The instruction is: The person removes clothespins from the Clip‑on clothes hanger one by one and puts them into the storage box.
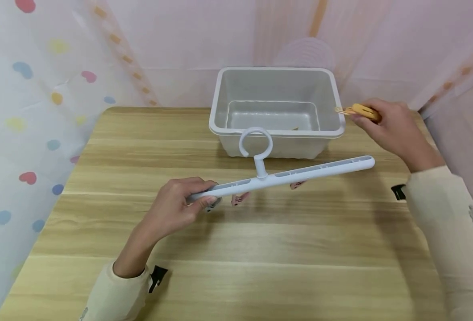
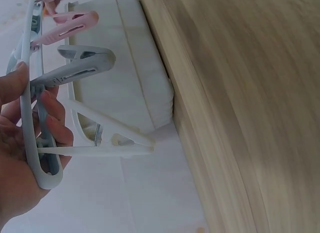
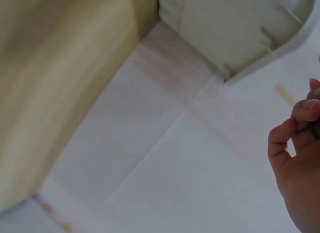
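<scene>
My left hand (image 1: 176, 203) grips the left end of a light blue-grey clip hanger (image 1: 325, 169), held tilted above the table with its round hook upward. Several clothespins hang from the bar: a grey clothespin (image 2: 82, 68) beside the fingers, a pink clothespin (image 2: 70, 28) further along, and a whitish clothespin (image 2: 117, 151) at the gripped end. Over the right rim of the box, my right hand (image 1: 395, 129) pinches an orange clothespin (image 1: 364, 111), its tips pointing left. The right wrist view shows the curled fingers, with the clothespin almost wholly out of frame.
A light grey plastic box (image 1: 313, 133) stands at the back of the wooden table (image 1: 268, 285), behind the hanger. A small orange-brown piece (image 1: 295, 129) shows inside, near its front wall. Patterned curtain-like sheets (image 1: 172, 44) border the table at the back and left.
</scene>
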Motion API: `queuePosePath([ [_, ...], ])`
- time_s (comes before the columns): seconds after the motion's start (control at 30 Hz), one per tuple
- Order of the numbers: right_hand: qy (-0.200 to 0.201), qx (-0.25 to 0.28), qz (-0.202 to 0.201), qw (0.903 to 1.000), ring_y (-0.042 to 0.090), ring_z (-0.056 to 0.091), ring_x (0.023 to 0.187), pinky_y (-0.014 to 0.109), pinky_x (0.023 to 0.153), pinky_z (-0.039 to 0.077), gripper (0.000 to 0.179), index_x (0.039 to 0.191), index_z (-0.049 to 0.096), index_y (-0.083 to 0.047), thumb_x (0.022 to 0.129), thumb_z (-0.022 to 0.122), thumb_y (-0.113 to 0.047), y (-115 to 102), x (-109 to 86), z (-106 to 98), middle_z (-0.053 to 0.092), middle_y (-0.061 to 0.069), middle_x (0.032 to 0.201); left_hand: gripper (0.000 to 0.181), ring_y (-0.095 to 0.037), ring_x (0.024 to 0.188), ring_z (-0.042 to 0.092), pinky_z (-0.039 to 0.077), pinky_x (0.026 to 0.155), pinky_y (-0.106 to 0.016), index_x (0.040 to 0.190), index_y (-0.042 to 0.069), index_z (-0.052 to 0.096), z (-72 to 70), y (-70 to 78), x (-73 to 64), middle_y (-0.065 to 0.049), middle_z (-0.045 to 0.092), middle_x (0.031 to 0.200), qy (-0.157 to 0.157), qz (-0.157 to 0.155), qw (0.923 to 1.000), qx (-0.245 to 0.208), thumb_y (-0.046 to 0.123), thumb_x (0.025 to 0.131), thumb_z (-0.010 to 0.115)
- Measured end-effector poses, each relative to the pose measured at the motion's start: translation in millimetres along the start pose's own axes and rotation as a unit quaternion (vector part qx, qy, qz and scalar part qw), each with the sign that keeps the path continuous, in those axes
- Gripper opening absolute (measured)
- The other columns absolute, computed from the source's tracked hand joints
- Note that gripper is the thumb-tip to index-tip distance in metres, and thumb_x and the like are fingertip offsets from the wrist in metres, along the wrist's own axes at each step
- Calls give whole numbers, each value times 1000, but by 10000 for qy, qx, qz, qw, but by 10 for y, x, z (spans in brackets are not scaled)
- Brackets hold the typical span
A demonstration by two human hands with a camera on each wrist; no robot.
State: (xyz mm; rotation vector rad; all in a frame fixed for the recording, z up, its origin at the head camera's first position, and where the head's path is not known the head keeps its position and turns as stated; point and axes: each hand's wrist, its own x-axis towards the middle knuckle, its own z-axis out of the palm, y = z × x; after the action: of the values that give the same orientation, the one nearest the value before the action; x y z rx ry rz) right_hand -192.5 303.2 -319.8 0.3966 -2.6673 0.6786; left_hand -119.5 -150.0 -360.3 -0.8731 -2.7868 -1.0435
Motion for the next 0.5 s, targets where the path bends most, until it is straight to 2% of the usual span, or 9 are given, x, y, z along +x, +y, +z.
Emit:
queuePosePath([
  [0.13,-947,-587,-380,9930,15,44,60,26,60,34,20,104,71,-4,99,67,-23,-82,374,26,62,9,73,23,-8,70,57,45,61,-22,112,8,78,8,13,-20,-1,77,92,-21,-21,10000,12,8,89,77],
  [0.27,-1624,-883,-505,9815,21,49,64,33,64,37,24,107,72,-2,100,66,-24,-122,643,36,69,13,81,24,-9,70,57,46,61,-22,113,7,78,19,29,-39,-1,77,93,-79,-95,9999,12,8,89,77],
  [0.37,-1945,-961,-421,9753,24,56,72,36,68,40,27,113,72,0,100,65,-23,-126,739,25,74,17,95,24,-9,70,57,46,61,-22,114,7,77,27,31,-38,-2,78,95,-102,-92,9999,53,9,90,76],
  [0.5,-2131,-1019,-278,9713,28,64,82,38,71,45,34,121,70,0,100,65,-26,-131,777,3,75,22,109,25,-9,71,58,46,63,-23,115,7,77,38,35,-22,-3,78,96,-115,-60,9998,124,10,90,76],
])
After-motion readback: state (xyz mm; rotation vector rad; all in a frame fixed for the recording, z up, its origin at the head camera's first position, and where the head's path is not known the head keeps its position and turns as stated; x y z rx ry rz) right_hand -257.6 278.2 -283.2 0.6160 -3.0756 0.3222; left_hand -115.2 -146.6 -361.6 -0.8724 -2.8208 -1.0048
